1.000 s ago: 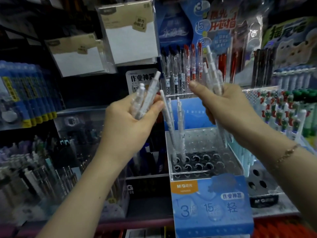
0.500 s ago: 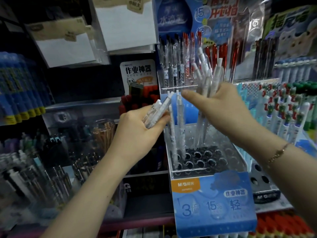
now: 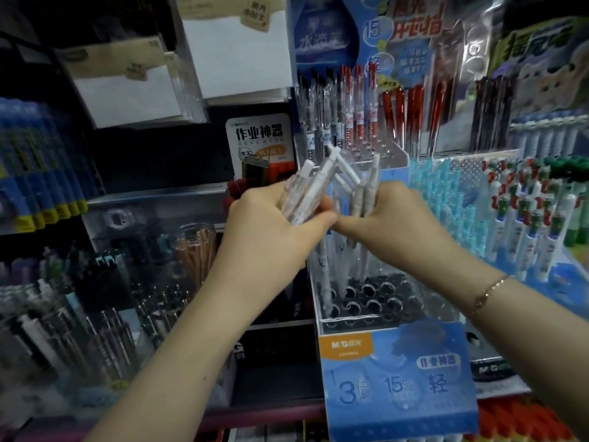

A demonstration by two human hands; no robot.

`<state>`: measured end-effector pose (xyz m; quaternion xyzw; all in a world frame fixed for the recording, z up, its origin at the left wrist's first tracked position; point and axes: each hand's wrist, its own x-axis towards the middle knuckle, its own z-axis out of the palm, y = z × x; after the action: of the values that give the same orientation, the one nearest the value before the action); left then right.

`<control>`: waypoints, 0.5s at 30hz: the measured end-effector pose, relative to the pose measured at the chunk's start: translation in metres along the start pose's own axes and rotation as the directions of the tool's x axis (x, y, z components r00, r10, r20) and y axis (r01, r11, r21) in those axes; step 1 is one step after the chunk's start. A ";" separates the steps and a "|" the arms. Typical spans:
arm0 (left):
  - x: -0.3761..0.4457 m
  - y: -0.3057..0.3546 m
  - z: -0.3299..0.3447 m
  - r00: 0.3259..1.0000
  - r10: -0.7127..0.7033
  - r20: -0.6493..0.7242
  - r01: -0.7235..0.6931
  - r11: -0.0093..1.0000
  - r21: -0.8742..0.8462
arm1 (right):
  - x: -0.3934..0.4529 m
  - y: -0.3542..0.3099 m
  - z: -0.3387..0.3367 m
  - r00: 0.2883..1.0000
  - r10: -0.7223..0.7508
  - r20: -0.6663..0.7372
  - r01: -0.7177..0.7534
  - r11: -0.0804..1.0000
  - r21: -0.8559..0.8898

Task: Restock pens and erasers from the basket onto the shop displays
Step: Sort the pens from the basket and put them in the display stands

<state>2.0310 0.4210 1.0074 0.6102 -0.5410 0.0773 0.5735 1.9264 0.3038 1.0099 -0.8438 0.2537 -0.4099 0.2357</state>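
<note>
My left hand grips a small bundle of white pens, their caps pointing up and to the right. Touching it from the right, my right hand holds another few white pens upright. Both hands hover above a clear pen display stand with a blue front card and rows of round holes. A few white pens stand in holes along its left side; most holes are bare. The basket is out of view.
Red and black pens hang in a display behind the hands. White pens with coloured clips fill a rack at the right. Dark pen holders crowd the shelf at the left, with notepad packs above.
The two hands have come together over the stand: the left moved right, the right moved left and down. The view has tilted slightly downward.
</note>
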 end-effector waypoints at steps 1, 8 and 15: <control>0.000 0.000 0.002 0.999 0.001 -0.034 -0.001 1.000 0.005 | -0.001 0.001 0.001 1.000 0.008 0.030 -0.008 1.000 -0.003; 0.007 0.009 0.007 0.993 0.084 -0.086 -0.086 0.996 -0.013 | 0.003 -0.002 -0.008 0.981 0.052 0.184 -0.046 0.998 -0.037; 0.026 0.015 0.021 1.000 0.011 0.023 -0.011 1.000 0.028 | 0.002 0.001 -0.018 0.952 -0.003 0.305 -0.020 0.997 0.074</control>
<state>2.0189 0.3932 1.0278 0.6162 -0.5498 0.0810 0.5580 1.9123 0.2986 1.0206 -0.8862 0.2021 -0.2833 0.3059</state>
